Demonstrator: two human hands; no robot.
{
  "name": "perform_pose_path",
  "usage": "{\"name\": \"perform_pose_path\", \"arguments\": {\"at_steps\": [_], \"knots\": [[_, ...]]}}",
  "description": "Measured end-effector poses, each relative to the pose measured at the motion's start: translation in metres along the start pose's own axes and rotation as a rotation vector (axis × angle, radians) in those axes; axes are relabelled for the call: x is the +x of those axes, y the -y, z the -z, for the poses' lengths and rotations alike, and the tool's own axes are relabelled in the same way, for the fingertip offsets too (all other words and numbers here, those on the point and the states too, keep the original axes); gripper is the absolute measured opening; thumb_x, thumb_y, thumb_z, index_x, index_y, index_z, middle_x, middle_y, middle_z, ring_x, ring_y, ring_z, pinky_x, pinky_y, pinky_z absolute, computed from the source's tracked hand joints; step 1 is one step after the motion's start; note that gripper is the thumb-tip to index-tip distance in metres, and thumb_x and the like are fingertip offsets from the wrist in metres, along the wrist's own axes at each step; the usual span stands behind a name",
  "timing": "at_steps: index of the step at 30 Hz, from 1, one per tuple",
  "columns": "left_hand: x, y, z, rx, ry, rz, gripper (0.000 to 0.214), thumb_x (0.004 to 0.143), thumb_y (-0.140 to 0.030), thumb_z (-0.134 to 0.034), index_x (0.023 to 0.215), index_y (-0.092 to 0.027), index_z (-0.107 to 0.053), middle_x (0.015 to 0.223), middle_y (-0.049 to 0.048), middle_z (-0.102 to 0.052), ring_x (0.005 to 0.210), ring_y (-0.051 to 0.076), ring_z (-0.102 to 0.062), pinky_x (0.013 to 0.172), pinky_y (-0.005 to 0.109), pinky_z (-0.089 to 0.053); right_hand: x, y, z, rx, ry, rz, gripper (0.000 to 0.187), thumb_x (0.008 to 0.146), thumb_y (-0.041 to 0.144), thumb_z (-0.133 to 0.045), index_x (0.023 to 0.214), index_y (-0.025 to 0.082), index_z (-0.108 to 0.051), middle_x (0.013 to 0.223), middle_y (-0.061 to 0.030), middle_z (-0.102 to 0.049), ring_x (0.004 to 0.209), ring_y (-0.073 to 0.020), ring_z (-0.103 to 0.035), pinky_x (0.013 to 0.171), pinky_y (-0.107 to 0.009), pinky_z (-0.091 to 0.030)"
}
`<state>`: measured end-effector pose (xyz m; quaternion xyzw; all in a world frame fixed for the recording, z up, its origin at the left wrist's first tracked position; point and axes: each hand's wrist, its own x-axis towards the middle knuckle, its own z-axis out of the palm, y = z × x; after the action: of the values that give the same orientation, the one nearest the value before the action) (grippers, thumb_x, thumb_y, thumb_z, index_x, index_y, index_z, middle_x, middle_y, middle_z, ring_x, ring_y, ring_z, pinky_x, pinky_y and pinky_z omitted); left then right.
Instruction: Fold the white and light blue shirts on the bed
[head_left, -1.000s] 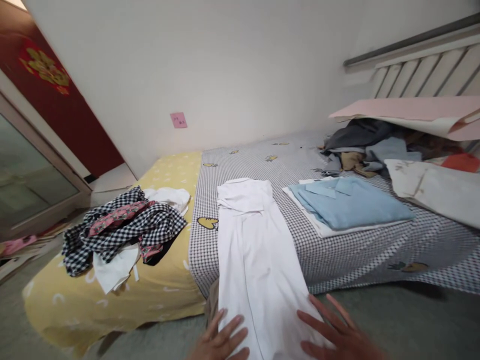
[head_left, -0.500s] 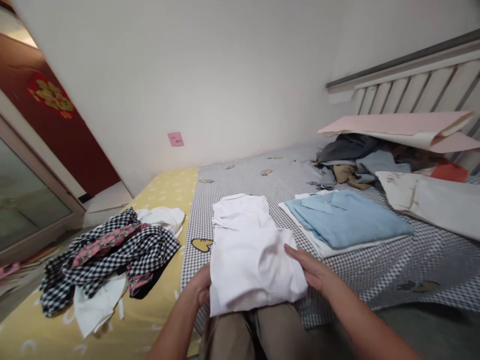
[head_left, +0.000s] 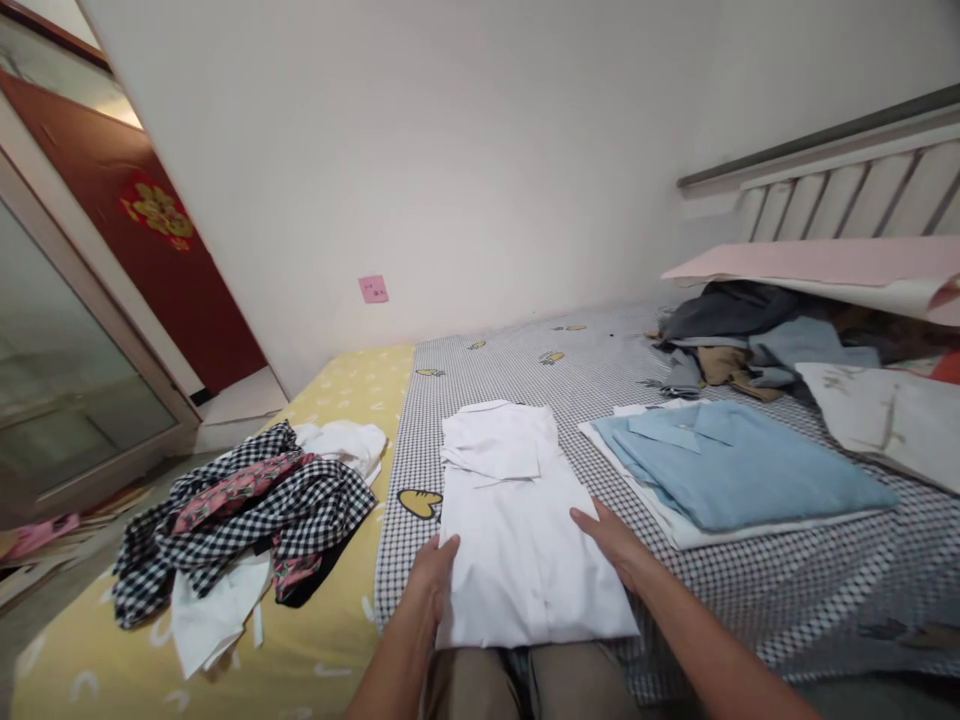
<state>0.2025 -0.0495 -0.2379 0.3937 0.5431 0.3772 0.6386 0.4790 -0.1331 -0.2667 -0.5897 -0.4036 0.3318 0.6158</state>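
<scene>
A white shirt (head_left: 525, 560) lies folded into a long panel in front of me, its lower end over the edge of the bed at my knees. My left hand (head_left: 435, 575) grips its left edge, thumb on top and fingers mostly hidden. On the opposite edge my right hand (head_left: 611, 540) holds the cloth the same way, its fingers partly out of sight along the side. To the right, a folded light blue shirt (head_left: 735, 465) rests on top of folded white cloth (head_left: 690, 537).
A loose heap of black-and-white checked clothing (head_left: 247, 510) sits on the yellow sheet (head_left: 337, 620) at left. Dark and grey clothes (head_left: 731, 315) are piled at the right rear under a pink sheet (head_left: 817, 258). A wall (head_left: 487, 180) bounds the far side.
The bunched lower part of the white shirt now lies flatter and smoother. My left hand has shifted up along its left edge, thumb now showing. The view has turned slightly left.
</scene>
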Motion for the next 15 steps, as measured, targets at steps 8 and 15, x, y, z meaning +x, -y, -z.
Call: {"name": "perform_pose_path", "arguments": {"at_steps": [8, 15], "knots": [[-0.028, -0.020, -0.015, 0.273, -0.343, -0.315, 0.049, 0.082, -0.012, -0.059, 0.130, -0.017, -0.055, 0.134, 0.0165, -0.062, 0.132, 0.032, -0.055, 0.112, 0.054, -0.042, -0.003, 0.041, -0.008, -0.776, -0.409, 0.413, 0.050, 0.095, 0.034, -0.049, 0.145, 0.030, -0.050, 0.151, -0.0149, -0.045, 0.138, -0.0379, -0.043, 0.110, -0.071, -0.030], [-0.031, -0.041, -0.044, 1.182, -0.125, -1.089, 0.042, 0.099, -0.024, -0.042, 0.137, -0.030, -0.059, 0.156, 0.0114, -0.048, 0.150, 0.031, -0.032, 0.122, 0.067, -0.011, -0.022, 0.065, -0.055, -1.061, -0.091, 0.588, 0.043, 0.104, 0.038, -0.040, 0.145, 0.042, -0.050, 0.149, -0.0024, -0.056, 0.144, -0.0340, -0.036, 0.117, -0.071, -0.007]]}}
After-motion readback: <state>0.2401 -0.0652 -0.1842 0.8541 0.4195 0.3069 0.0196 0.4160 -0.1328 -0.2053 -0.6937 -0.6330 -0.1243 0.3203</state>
